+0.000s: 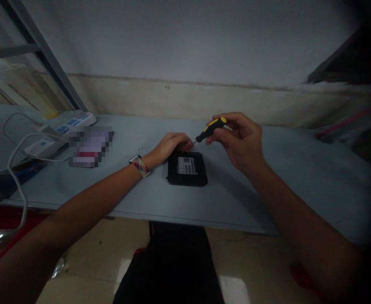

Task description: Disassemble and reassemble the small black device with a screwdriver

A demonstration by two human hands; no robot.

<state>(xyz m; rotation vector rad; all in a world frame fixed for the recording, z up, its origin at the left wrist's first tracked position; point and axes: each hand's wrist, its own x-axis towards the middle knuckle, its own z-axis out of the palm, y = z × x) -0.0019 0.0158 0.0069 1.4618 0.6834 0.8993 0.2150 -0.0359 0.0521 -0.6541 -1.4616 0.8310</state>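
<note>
So there's a small black box (187, 169) lying flat on the pale counter (268, 177), roughly in the middle and close to the front edge, with a white label facing up. The left hand (172, 145) rests on its far left corner, fingers curled down onto it, pinning it in place; there's a multicoloured watch band (140, 165) on that wrist. The right hand (240, 141) is clenched around a screwdriver (211, 129) with a yellow and black handle, held just above the box's far edge, tip angled down and left toward the left hand's fingertips. Can't tell if the tip actually touches anything, it's too small and dim.

Further left on the counter there's a blurred-out card or packet (90, 145), then a white power strip (73, 122) and some white cables (17, 160) looping off the edge. Plain wall (185, 42) behind.
</note>
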